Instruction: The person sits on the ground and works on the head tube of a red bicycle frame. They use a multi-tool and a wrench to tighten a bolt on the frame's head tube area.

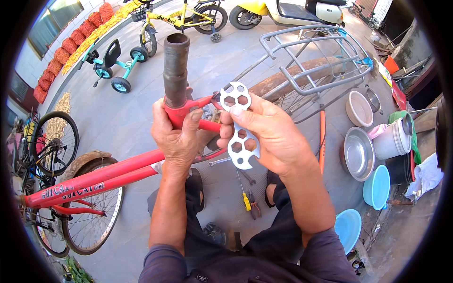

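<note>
My right hand (273, 134) pinches a flat silver multi-hole bicycle wrench (243, 150), its thumb lying across the narrow middle. Both rounded ends of the wrench show hexagonal holes. The red bicycle frame (108, 177) runs from the left to the middle, and my left hand (173, 139) is wrapped round it just below a worn grey metal tube (176, 66) that stands up from it. The wrench is close to the red frame joint; whether they touch I cannot tell. Behind my right hand is the bicycle's grey wire rear rack (306, 78) above a rusty mudguard (288, 78).
On the ground between my feet lie a yellow-handled screwdriver (246, 202), pliers (255, 210) and a spanner (220, 162). Basins, including a metal one (358, 153), and a white bucket (392, 139) line the right. A teal tricycle (118, 66), yellow bicycle (181, 19) and scooter (292, 12) stand farther off.
</note>
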Available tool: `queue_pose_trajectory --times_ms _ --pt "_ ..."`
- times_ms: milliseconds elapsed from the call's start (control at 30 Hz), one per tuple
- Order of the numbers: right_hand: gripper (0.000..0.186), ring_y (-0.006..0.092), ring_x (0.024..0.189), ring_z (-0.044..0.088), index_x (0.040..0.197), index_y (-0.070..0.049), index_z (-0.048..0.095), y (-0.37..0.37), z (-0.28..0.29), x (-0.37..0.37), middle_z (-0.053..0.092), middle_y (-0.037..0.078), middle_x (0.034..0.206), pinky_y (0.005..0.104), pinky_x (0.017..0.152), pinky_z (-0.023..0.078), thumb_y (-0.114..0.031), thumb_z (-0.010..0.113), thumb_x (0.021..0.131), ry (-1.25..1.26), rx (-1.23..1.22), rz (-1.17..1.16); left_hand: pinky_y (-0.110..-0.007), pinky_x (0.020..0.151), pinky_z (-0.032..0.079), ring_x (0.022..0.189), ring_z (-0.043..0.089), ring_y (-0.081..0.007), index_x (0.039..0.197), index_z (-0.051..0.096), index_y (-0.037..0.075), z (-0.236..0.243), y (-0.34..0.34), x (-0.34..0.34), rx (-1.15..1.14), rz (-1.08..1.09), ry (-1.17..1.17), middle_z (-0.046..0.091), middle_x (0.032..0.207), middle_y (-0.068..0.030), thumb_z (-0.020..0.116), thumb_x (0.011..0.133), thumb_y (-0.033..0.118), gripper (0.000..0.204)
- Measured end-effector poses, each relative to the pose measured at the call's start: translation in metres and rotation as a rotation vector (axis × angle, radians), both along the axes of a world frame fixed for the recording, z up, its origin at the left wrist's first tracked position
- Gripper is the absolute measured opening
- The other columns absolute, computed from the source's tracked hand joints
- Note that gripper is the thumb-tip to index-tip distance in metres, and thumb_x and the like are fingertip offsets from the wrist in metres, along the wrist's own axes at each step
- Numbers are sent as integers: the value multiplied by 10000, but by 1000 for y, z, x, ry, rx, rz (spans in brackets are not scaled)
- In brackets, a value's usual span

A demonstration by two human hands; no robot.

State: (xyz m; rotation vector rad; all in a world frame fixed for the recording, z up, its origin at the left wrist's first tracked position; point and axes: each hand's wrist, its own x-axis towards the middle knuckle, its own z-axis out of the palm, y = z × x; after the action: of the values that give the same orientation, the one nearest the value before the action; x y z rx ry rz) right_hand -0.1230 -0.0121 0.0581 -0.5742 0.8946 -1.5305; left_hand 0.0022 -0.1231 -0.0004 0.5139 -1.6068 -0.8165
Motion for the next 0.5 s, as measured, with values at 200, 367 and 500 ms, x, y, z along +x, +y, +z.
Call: queue_pose_trajectory --times_ms 200,367,500 --pt "217 248 811 627 1088 -17 467 4 -5 7 595 130 955 318 678 523 -142 450 912 -272 8 -48 -269 773 438 844 558 -136 1054 456 13 0 1 -3 -1 2 22 603 910 -95 631 827 294 401" --pt "310 251 746 640 1081 -12 497 8 11 3 624 148 894 387 607 548 -271 402 938 -75 -177 -295 -268 755 450 827 553 -130 1041 474 1 0 -1 0 16 11 11 595 917 -83 651 795 206 365" --pt "282 213 631 612 1067 -25 484 9 -16 15 605 99 762 340 549 530 -265 408 939 -165 98 75 -266 734 457 814 549 -125 1037 487 -1 -3 -3 0 0 12 46 594 921 -80 661 779 163 352"
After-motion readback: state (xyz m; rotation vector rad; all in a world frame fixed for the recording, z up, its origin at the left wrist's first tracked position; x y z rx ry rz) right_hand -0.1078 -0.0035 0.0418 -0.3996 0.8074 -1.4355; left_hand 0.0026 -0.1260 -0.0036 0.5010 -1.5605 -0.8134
